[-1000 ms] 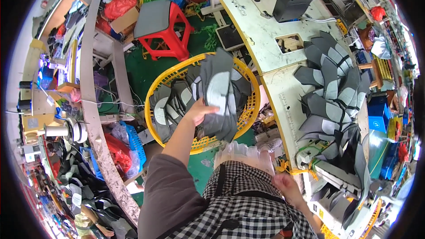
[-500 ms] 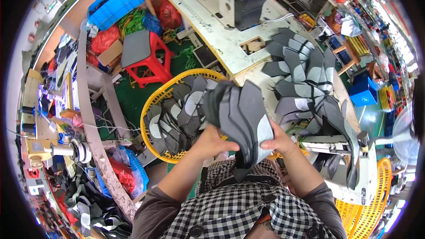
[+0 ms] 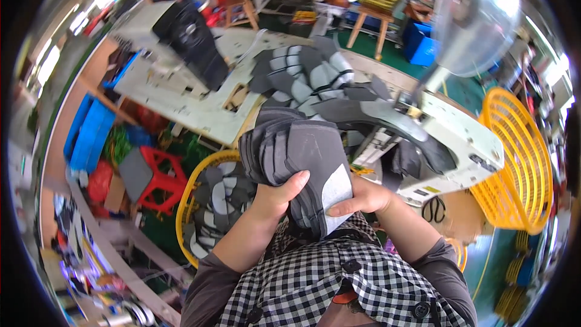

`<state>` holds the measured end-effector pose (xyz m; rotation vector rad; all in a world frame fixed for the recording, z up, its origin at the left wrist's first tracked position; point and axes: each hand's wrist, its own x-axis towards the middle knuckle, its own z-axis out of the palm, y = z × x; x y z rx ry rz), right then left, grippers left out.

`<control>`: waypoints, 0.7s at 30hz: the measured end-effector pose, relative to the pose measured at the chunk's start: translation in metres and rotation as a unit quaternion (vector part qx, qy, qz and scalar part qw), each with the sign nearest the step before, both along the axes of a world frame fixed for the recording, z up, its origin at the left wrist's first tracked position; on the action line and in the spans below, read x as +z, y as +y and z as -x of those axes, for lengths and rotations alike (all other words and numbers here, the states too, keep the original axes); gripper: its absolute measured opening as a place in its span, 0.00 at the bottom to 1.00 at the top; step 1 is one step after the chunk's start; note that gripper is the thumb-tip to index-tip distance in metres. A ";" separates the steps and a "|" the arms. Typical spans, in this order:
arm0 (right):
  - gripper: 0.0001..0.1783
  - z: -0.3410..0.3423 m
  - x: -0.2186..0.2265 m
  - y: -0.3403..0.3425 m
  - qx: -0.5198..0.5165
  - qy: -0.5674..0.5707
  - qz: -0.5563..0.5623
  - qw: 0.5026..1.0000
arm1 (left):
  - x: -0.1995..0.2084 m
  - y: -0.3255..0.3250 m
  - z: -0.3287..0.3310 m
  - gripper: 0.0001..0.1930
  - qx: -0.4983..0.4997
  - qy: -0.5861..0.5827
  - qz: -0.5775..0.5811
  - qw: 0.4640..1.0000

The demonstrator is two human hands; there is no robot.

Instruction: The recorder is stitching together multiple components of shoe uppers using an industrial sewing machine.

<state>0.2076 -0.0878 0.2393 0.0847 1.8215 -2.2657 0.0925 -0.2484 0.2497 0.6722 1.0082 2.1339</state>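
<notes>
Between my two hands is a thick stack of dark grey shoe-upper pieces (image 3: 311, 151) with a pale grey patch at one end, held in front of my checked apron. My left hand (image 3: 279, 197) grips its left side, thumb lying across the top. On the right edge, by the pale patch, my right hand (image 3: 363, 197) is closed with its thumb on top; the fingers of both hands are mostly hidden under the stack. Just beyond lies a heap of similar grey pieces (image 3: 302, 72) on the worktable. More such pieces fill a yellow basket (image 3: 184, 215) at my left.
A sewing machine (image 3: 187, 39) stands on the white table (image 3: 175, 109) at the far left. Beside it on the floor is a red and grey stool (image 3: 157, 175). At right are a post with a clear round shield (image 3: 478, 24), a white machine arm (image 3: 460, 136) and an upright yellow basket (image 3: 517, 163).
My view has swung to the right, so the table and heap appear further left. The stack has stayed in both hands and now lies flatter, its pieces fanned to the left.
</notes>
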 end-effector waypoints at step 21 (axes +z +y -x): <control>0.13 -0.113 0.048 0.055 -0.388 0.025 -0.257 0.885 | 0.011 0.054 0.009 0.20 0.217 0.420 0.161 0.866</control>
